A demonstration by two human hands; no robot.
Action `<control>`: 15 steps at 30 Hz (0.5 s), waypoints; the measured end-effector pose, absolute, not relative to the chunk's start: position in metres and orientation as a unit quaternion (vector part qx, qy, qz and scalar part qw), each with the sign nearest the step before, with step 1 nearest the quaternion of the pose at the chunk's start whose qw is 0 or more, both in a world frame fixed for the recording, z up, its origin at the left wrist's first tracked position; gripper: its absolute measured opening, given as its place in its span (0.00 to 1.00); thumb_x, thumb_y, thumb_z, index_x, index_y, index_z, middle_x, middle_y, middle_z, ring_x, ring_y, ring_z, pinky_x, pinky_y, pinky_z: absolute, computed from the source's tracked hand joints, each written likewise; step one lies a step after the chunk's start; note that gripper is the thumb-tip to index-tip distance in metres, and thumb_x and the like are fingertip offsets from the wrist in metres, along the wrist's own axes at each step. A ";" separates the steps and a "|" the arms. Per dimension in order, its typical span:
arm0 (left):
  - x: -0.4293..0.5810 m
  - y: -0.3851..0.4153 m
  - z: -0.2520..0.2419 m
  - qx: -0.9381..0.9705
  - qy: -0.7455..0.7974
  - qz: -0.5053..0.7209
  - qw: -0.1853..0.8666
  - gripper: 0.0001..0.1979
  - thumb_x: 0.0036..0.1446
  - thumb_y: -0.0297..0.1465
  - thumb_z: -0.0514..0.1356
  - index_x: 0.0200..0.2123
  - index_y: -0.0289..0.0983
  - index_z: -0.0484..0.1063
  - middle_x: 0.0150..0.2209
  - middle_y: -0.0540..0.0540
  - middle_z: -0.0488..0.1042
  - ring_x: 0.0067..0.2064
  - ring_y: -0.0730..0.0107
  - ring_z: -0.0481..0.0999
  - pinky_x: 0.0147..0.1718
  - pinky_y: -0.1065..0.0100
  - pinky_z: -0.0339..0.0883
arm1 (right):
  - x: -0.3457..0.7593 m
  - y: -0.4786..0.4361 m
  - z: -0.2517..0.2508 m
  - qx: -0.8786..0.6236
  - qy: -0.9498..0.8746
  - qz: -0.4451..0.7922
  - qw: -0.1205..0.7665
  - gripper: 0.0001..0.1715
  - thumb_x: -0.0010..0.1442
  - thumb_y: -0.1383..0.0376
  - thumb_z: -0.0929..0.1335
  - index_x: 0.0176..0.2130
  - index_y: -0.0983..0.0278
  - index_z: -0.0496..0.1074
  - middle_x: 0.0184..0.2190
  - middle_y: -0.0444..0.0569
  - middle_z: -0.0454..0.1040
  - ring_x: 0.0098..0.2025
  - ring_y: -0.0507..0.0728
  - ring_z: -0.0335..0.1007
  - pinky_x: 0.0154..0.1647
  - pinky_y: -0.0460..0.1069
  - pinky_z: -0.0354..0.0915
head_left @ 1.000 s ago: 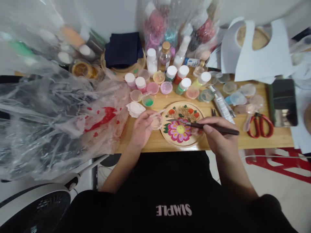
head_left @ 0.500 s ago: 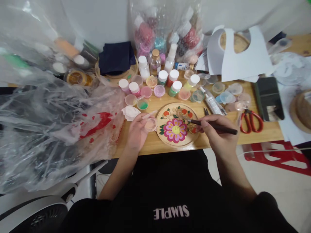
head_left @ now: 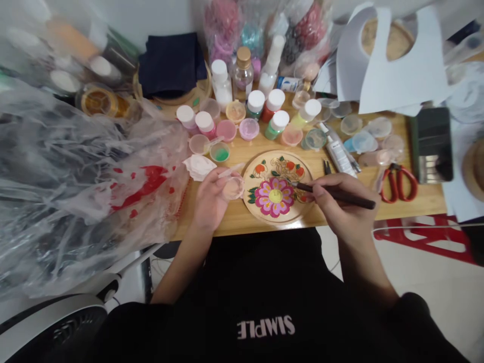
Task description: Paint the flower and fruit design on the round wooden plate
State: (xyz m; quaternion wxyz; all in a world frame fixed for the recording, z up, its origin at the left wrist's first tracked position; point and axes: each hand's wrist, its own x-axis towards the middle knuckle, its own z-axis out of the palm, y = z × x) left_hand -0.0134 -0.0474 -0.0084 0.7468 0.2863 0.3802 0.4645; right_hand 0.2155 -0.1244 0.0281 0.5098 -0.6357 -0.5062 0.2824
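Near the worktop's (head_left: pixel 234 219) front edge, the left hand (head_left: pixel 209 199) holds a small clear cup (head_left: pixel 232 188) of pale contents beside a round wooden plaque (head_left: pixel 298 210) with a pink flower (head_left: pixel 275 196). The right hand (head_left: pixel 342 204) grips a dark-handled tool (head_left: pixel 355 197) across the plaque's right side; whether its thin tip touches is unclear. Crumpled white tissue (head_left: pixel 199 167) lies behind the left hand. White-capped jars (head_left: pixel 278 121) stand toward the back edge. Red-handled scissors (head_left: pixel 399 184) lie near the front right corner, and plastic sheeting (head_left: pixel 75 201) covers the left end.
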 end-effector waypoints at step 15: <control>-0.012 -0.048 -0.009 0.289 0.377 0.470 0.744 0.19 0.47 0.46 0.74 0.31 0.35 0.80 0.29 0.49 0.79 0.28 0.73 0.76 0.28 0.71 0.68 | 0.216 -0.124 0.026 -0.628 -0.533 0.268 0.499 0.03 0.60 0.67 0.75 0.35 0.58 0.79 0.31 0.44 0.83 0.28 0.54 0.81 0.28 0.48 0.78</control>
